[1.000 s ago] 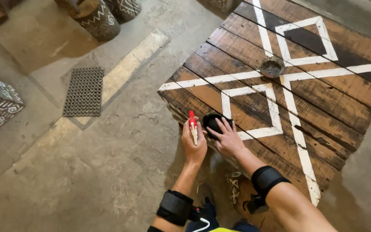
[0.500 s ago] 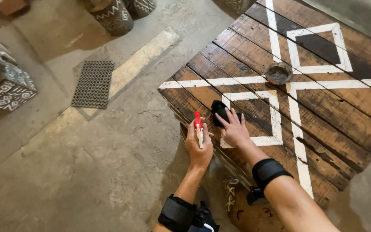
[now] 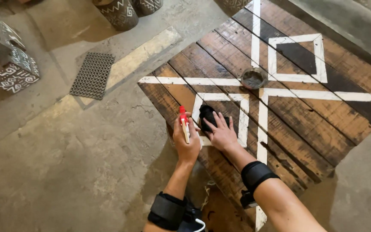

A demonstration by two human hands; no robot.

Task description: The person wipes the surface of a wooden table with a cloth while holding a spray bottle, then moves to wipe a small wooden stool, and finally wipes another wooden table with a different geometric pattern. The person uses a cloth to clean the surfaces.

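My left hand [image 3: 186, 139] grips a small white tool with a red tip [image 3: 183, 121], held upright at the near left edge of a dark wooden tabletop [image 3: 314, 120] painted with white lines and squares. Beside it my right hand [image 3: 221, 131] presses flat on a black cloth or sponge [image 3: 207, 114] lying on the wood inside a white painted square. A small round dark dish [image 3: 253, 78] sits farther back on the tabletop where the white lines cross. Both forearms wear black bands.
The floor is rough concrete with a pale painted stripe [image 3: 140, 53]. A dark mesh mat [image 3: 93, 75] lies at the left. Black-and-white patterned pots [image 3: 119, 13] stand at the top, and patterned boxes [image 3: 16, 64] at the far left.
The view has shifted a little, so the tabletop sits more to the right. My right hand has slid slightly with the black cloth. The left hand still holds the red-tipped tool.
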